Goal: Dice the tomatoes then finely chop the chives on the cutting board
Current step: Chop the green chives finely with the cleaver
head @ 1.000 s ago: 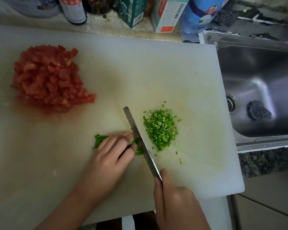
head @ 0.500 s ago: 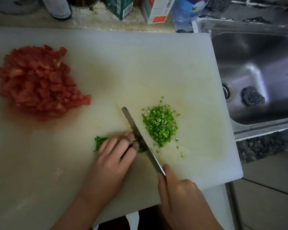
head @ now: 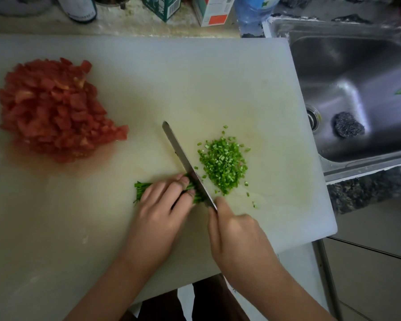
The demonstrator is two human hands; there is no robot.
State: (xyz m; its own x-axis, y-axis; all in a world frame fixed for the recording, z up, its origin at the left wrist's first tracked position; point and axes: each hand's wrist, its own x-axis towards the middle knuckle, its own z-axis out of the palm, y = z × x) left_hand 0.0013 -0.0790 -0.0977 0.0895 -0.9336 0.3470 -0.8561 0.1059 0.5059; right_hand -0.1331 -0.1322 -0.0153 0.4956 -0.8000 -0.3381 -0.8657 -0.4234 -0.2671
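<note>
Pointing away and leftward, the knife [head: 182, 156] crosses the sideways-lying chives [head: 141, 189].

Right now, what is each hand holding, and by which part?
The right hand holds the knife by its handle, inside the grip. The left hand holds the chive bundle near its cut end.
</note>
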